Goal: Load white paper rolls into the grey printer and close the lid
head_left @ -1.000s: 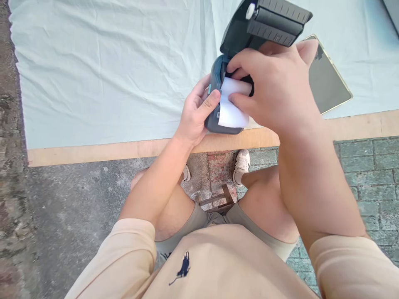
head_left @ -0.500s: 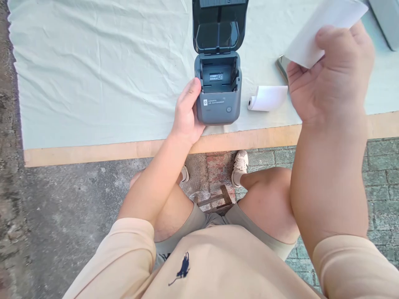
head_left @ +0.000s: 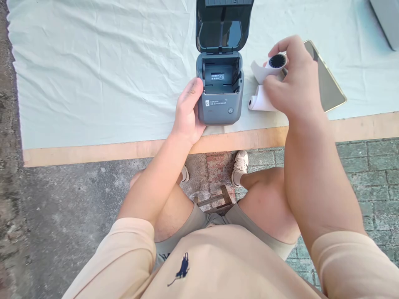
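Note:
A dark grey label printer point(head_left: 220, 112) stands near the table's front edge, its lid point(head_left: 222, 31) swung up and back. The paper bay inside holds no roll; a small printed sticker shows in it. My left hand point(head_left: 188, 110) grips the printer's left side, thumb at the upper rim. To the right of the printer, my right hand point(head_left: 296, 79) is closed around a roll of white paper point(head_left: 261, 72) with a black core end facing the printer and a loose flap of paper. Just below it, a smaller white paper roll point(head_left: 260, 101) lies on the cloth, partly covered by my hand.
A smartphone or tablet-like flat device point(head_left: 332, 85) lies right of my right hand. At the top right corner is a grey object point(head_left: 386, 20). Pale cloth point(head_left: 102, 79) covers the table, whose wooden edge point(head_left: 124, 149) runs in front of my knees.
My right hand has come down and left with the paper roll, turning its black core end into view and uncovering the flat device. My left hand and the printer have shifted very slightly.

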Demonstrator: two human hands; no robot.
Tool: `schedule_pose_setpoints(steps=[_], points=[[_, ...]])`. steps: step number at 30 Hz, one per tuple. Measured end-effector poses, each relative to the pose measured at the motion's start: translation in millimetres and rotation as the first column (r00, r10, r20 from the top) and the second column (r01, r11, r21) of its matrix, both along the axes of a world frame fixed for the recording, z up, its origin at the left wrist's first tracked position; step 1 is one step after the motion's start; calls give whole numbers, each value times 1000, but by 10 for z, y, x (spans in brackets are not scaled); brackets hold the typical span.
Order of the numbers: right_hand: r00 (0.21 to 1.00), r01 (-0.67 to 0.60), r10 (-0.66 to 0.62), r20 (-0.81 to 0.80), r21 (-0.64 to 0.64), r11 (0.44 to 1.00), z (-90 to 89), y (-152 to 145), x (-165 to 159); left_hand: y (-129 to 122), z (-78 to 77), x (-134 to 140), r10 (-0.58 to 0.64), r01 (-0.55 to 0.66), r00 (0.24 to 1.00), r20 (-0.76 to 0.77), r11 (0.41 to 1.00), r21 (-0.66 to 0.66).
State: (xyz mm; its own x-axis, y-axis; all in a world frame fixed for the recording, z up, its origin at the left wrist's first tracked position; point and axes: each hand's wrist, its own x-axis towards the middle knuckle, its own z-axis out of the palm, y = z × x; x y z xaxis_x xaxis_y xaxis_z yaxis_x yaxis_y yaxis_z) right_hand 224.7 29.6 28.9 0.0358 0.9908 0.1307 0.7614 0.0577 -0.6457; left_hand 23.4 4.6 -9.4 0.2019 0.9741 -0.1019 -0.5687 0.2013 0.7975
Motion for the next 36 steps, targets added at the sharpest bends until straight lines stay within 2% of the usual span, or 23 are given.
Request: schedule_pose_setpoints(steps=[3,6,7,9,11,12,13,16,21,28,36], points=[[998,66,-66,-13,55,996,44,3,55,2,-10,-4,-4,4,1000,13,1000,1],[985,170,-170,-13,179,969,102,-46,247,3,-24,-10,2,-2,1000,6,1000,3],[976,210,-216,15,183,961,110,-77,334,3,-28,-11,3,-3,1000,2,1000,4],[952,284,-291,96,73,956,105,-159,512,1,-30,-13,4,-4,1000,2,1000,7],[932,350,-330,151,-129,928,83,-252,666,-4,-24,-9,3,-3,1000,4,1000,8],[928,365,-341,148,-191,911,68,-294,728,-6,-18,-5,4,-4,1000,3,1000,5],[927,372,-352,129,-217,902,51,-328,779,-9,-10,0,6,-6,1000,0,1000,3],[916,400,-394,73,-158,903,-11,-371,881,-17,13,17,24,-25,999,-34,1000,-11],[911,410,-401,91,-103,906,-91,-325,928,-32,24,30,69,-68,992,-102,998,6],[897,441,-433,85,-123,889,-62,-307,884,-31,31,28,39,-31,990,-139,998,59],[890,456,-455,34,-91,885,-163,-305,939,-42,47,47,35,-25,991,-126,997,74]])
